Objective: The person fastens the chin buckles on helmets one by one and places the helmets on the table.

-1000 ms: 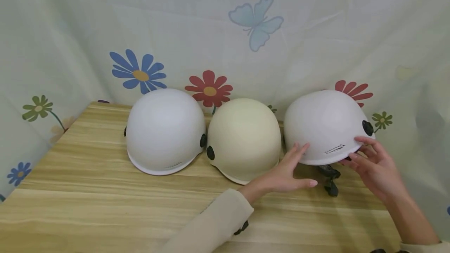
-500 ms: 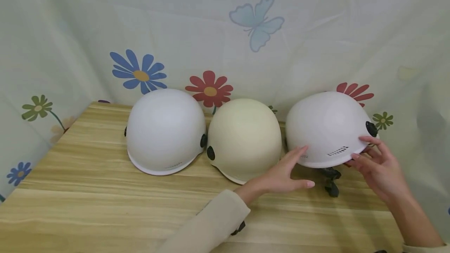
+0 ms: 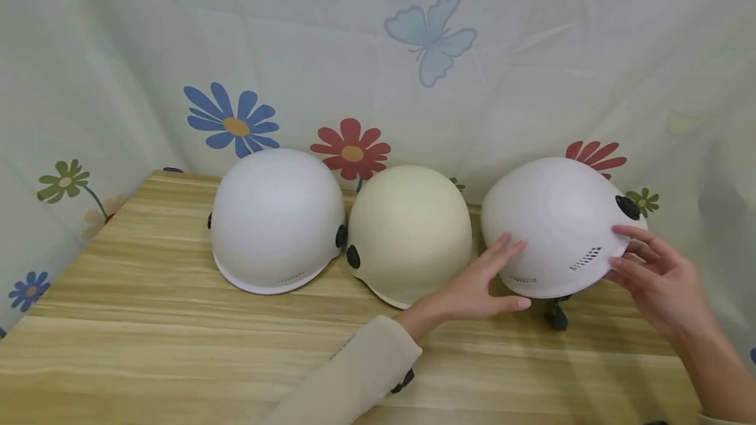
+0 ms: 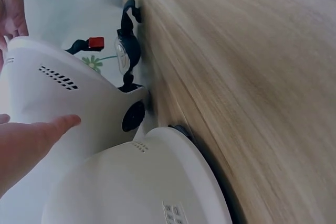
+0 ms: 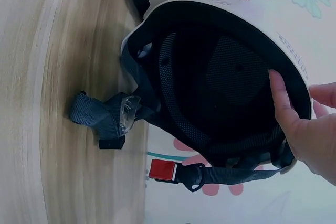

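On the right of the table a white helmet (image 3: pixel 555 222) stands tilted, its right side raised. My right hand (image 3: pixel 661 281) grips the helmet's right rim; in the right wrist view one digit lies inside, against the black lining (image 5: pixel 226 77), and others are outside. With fingers spread, my left hand (image 3: pixel 478 281) lies along the helmet's front left, fingertips at the shell. From the helmet hang a black chin strap (image 5: pixel 100 116) that reaches the table and a red buckle (image 5: pixel 162 170). A cream helmet (image 3: pixel 410 235) sits beside it, behind my left forearm.
Another white helmet (image 3: pixel 277 222) stands at the left, close beside the cream one. All are on a wooden table (image 3: pixel 177 346). Behind the table hangs a pale curtain (image 3: pixel 295 31) printed with flowers and a butterfly.
The held helmet has turned and tipped, its right side knob shifting rightward and its front rim coming lower. My right hand has moved right with it. My left hand has hardly moved.
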Available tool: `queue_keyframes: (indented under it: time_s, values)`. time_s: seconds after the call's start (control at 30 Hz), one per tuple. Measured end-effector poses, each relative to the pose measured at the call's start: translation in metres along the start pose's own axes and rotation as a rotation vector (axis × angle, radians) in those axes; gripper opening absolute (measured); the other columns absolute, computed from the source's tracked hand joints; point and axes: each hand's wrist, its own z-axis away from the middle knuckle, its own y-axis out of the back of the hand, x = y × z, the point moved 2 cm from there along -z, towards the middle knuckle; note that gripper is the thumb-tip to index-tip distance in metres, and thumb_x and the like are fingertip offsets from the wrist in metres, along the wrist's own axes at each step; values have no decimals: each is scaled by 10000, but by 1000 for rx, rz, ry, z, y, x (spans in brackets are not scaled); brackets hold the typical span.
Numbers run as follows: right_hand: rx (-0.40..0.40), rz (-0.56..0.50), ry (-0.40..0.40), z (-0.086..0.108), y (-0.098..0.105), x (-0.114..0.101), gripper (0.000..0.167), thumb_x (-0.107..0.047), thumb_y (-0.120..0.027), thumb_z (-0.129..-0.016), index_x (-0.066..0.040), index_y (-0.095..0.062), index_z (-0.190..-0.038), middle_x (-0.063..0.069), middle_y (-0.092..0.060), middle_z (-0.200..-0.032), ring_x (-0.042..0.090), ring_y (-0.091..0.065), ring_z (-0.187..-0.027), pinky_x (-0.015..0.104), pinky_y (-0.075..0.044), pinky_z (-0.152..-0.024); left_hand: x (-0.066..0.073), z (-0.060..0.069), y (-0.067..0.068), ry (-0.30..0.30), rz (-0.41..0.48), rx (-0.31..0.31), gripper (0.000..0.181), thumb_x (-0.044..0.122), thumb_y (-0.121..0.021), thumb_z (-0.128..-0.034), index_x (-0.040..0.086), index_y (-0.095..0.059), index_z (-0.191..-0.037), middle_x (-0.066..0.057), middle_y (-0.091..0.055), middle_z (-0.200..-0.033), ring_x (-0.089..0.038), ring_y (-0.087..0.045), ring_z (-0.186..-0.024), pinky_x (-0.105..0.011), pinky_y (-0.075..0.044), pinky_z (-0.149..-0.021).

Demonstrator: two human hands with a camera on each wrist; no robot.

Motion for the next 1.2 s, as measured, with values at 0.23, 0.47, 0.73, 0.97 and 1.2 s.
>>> queue_keyframes:
  time_s: [0.23,0.47,0.73,0.97,1.2]
  values:
    - [-23,55,36,2,-1,-4,414,193,-440,-861,6,-531,-1220,94,-506,-1037,169,-614,-849,271,-530,-693,0,0,-1,-8,25,-6,770,316,-617,-866,251,-150,-1474,44,9,-1522,-175,-54,-1372,-438,-213,-1059]
    - [-51,74,51,1,-4,-8,416,212,-438,-851,28,-524,-1213,96,-523,-1062,170,-606,-871,261,-530,-690,-2,0,-1,-8,19,-4,766,312,-620,-862,248,-162,-1472,25,-13,-1523,-186,-70,-1371,-437,-218,-1057]
    - [-12,187,53,-1,-13,-12,410,167,-501,-846,25,-506,-1232,82,-530,-1053,146,-598,-871,253,-531,-672,-4,0,0,31,39,27,743,339,-612,-862,275,-184,-1466,-16,-54,-1518,-231,-131,-1361,-426,-286,-1026]
    - [25,500,33,-3,-21,-15,387,92,-575,-841,-19,-547,-1211,-3,-608,-976,79,-603,-819,207,-521,-651,-8,1,0,84,171,16,753,301,-627,-863,281,-177,-1466,-37,-59,-1513,-212,-196,-1341,-282,-399,-928]
    - [25,653,19,-3,-23,-17,380,36,-593,-853,-28,-537,-1223,-34,-606,-967,55,-606,-810,189,-516,-647,-9,2,0,90,145,16,755,311,-623,-863,253,-177,-1469,-62,-75,-1510,-222,-188,-1343,-348,-360,-976]
